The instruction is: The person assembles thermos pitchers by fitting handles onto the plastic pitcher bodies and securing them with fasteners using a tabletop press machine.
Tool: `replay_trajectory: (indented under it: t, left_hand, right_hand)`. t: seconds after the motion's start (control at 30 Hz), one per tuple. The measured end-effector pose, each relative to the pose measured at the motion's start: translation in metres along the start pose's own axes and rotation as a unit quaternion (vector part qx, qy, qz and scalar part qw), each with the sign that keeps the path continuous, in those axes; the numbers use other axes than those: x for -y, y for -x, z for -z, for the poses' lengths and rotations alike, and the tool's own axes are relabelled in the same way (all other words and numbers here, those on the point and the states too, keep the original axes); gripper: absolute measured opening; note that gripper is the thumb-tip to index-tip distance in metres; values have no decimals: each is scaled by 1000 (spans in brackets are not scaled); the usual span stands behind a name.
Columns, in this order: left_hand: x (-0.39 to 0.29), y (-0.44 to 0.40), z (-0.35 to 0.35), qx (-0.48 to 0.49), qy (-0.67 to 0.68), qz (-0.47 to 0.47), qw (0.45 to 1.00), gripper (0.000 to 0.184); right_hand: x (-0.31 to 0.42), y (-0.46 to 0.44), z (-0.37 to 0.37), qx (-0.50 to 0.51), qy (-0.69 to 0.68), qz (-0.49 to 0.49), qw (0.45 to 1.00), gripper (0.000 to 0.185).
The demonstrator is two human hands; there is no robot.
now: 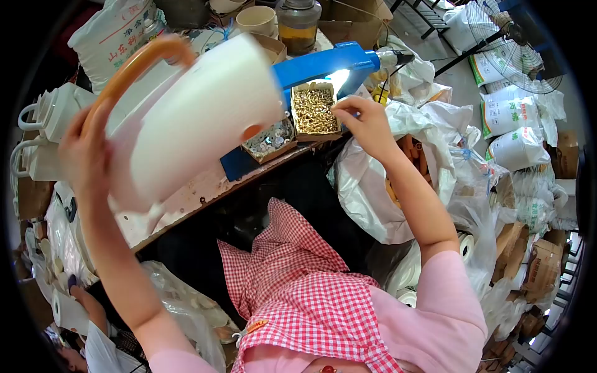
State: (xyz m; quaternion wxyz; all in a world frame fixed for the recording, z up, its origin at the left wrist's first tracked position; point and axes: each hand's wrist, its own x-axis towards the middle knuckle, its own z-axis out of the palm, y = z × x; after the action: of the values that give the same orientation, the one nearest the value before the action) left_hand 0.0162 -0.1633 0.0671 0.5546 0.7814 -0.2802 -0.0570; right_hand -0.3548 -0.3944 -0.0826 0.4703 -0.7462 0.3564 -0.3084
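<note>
A large white plastic jug body (205, 118) with an orange handle (127, 68) is tilted over the workbench, blurred by motion. My left hand (90, 152) is wrapped round the handle's lower end. Beside the box of small brass-coloured fasteners (314, 110), my right hand (364, 121) is pinched at its right edge; whatever its fingertips hold is too small to make out. Left of that box, partly behind the jug, lies a box of silvery washer-like pieces (272, 140). A blue machine arm (323, 64) with a bright lamp reaches over both boxes.
An open white sack (367, 186) with orange parts stands right of the bench (180, 214). White containers (46, 124) are stacked at the left. A jar of amber liquid (298, 28) is at the back. Filled sacks (510, 118) and a fan (513, 43) are far right. Another person (106, 348) is lower left.
</note>
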Motion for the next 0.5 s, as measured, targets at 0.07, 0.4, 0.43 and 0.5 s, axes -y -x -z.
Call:
replay_trajectory:
  t: [0.07, 0.4, 0.43, 0.5]
  left_hand:
    - [39, 4, 60, -24, 21, -1, 999, 25]
    - [52, 107, 130, -34, -134, 67, 988, 20]
    - [65, 108, 130, -26, -124, 36, 991, 21]
    - [68, 111, 124, -32, -58, 51, 997, 23]
  right_hand:
    - [12, -11, -13, 52, 303, 119, 944, 15]
    - [-13, -39, -41, 118, 503, 114, 849, 14]
    - [-15, -38, -40, 125, 491, 138, 851, 12]
    - [-12, -38, -40, 130, 505, 124, 844, 11]
